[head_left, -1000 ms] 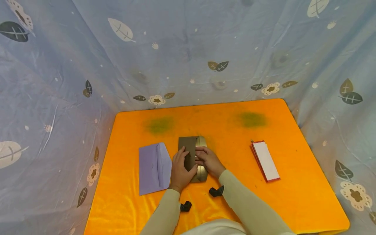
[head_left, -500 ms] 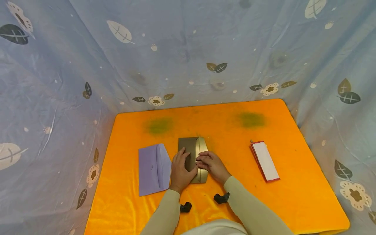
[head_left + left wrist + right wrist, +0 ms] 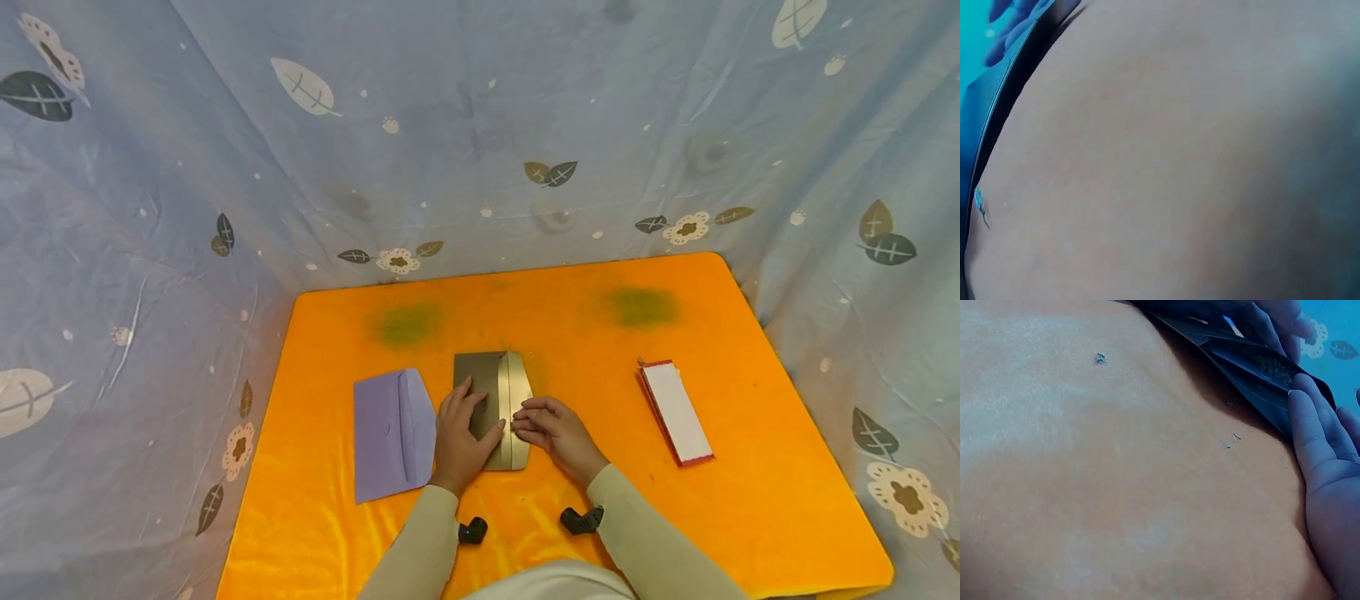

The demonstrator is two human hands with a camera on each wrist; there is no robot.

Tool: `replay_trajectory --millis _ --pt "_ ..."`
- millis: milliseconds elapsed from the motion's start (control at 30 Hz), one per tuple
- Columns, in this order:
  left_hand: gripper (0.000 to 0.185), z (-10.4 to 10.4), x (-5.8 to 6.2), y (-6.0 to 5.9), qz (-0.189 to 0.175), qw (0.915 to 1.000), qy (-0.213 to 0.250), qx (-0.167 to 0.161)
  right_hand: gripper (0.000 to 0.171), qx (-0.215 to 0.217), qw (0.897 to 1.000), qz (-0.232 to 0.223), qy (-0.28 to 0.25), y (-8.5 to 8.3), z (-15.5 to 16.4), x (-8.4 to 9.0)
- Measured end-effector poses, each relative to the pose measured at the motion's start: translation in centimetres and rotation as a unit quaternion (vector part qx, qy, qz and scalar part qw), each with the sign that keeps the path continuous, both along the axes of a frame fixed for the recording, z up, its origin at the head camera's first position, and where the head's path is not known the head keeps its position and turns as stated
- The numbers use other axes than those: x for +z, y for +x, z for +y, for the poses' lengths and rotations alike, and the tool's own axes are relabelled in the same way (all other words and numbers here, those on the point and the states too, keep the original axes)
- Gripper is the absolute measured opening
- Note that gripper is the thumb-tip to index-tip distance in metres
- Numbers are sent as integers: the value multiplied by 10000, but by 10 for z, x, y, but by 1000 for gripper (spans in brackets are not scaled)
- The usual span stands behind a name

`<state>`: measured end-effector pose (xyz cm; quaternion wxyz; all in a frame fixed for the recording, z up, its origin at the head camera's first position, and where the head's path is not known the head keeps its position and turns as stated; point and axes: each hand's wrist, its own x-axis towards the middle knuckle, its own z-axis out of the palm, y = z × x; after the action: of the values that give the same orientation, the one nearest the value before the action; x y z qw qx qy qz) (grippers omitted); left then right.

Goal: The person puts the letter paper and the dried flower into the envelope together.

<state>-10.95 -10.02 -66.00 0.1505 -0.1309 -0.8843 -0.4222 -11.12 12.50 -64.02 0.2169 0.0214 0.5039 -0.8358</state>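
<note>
Both hands on the gold envelope (image 3: 492, 408).
I see my left hand (image 3: 459, 433) pressing flat, fingers straight; my right hand (image 3: 557, 435) fingertips touching its flap edge, fingers relaxed.

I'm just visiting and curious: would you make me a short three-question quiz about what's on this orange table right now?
1. True or false: the left hand lies flat on the gold envelope.
2. Which thing lies to the left of the gold envelope? A) a purple envelope B) a pair of scissors C) a cup
3. Fill in: the right hand's fingers touch the gold envelope's ______ edge.

Key
1. True; its fingers are spread over the envelope.
2. A; the purple envelope lies beside it on the orange table. The white card with red edges lies apart on the other side.
3. Right, at the open flap.
</note>
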Motion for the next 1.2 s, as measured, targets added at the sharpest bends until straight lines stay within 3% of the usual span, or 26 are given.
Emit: replay_trajectory --millis 233,433,500,667,767,1000,1100,1200 --pt "42 -8 0 0 -133 9990 417 -44 42 4 9998 0 -205 -1 -1 -4" --pt "29 -20 7 11 -302 9991 296 81 43 -22 9992 39 -396 -2 0 -6" --pt "25 -26 11 15 -201 9992 280 180 44 -38 9990 59 -445 -2 1 -6" --pt "25 -51 15 19 202 9967 378 685 42 -82 9984 31 -561 -3 3 -5" --pt "29 -70 17 21 256 9927 505 1067 40 -98 9984 14 -562 -3 3 -5" --pt "31 -105 24 24 630 9762 1264 1646 41 -56 9986 37 -523 -3 2 -5" --pt "32 -119 25 22 576 9715 1147 1991 41 -82 9987 9 -501 -3 2 -5" --pt "37 -137 22 21 260 9695 623 2354 41 -92 9987 -33 -495 -2 2 -4"
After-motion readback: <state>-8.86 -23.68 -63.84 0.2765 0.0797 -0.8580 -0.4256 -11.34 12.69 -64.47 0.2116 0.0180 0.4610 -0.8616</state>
